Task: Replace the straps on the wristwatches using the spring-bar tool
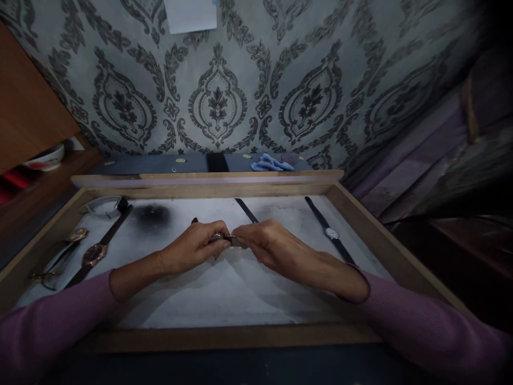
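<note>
My left hand (196,247) is closed around a wristwatch (217,236), its metal case edge showing between thumb and fingers. A dark tip, perhaps of its strap, pokes out behind the knuckles. With fingers pinched together, my right hand (276,248) grips a small flat metal piece (234,241) that meets the watch; its kind is hard to make out. Both hands are close together above the white-lined wooden tray (224,332). Just behind my right hand lies a dark strap (245,209), its lower end hidden by the hand.
On the tray's right lies a watch with a pale dial (332,233). At left are a brown-strapped watch (94,255), a small gold watch (77,234) and a pale band (105,206). Beyond the back rim is a blue cloth (271,162), before a patterned wall (218,107).
</note>
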Available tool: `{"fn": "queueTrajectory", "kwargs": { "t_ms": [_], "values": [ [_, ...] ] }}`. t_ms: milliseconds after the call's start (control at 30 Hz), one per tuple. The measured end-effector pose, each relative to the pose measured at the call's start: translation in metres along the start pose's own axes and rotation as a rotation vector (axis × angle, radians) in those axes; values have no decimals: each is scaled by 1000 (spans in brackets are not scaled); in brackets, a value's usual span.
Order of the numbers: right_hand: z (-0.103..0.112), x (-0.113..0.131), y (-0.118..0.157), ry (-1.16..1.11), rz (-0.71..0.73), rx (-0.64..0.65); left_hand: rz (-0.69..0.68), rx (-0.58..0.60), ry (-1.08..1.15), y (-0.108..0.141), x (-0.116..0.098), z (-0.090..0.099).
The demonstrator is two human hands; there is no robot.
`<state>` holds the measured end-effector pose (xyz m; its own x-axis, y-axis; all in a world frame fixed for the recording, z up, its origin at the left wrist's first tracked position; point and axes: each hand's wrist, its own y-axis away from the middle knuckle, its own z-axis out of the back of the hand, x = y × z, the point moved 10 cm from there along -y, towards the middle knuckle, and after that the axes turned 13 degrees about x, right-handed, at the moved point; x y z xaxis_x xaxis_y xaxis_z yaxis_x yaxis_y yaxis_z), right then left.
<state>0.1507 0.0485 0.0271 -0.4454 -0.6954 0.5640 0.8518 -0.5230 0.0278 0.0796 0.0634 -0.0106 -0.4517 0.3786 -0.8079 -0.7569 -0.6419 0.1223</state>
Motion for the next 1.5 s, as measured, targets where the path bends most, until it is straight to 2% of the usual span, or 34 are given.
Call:
{"fn": "queueTrajectory", "kwargs": {
  "t_ms": [267,1000,1500],
  "values": [
    [-3,-1,0,-23,0,13,-56,19,-74,0,-7,-1],
    [3,5,0,-8,48,-23,-17,43,53,-1,-1,0],
    [0,3,0,14,-1,40,-54,14,-59,-1,-10,1]
  ]
}}
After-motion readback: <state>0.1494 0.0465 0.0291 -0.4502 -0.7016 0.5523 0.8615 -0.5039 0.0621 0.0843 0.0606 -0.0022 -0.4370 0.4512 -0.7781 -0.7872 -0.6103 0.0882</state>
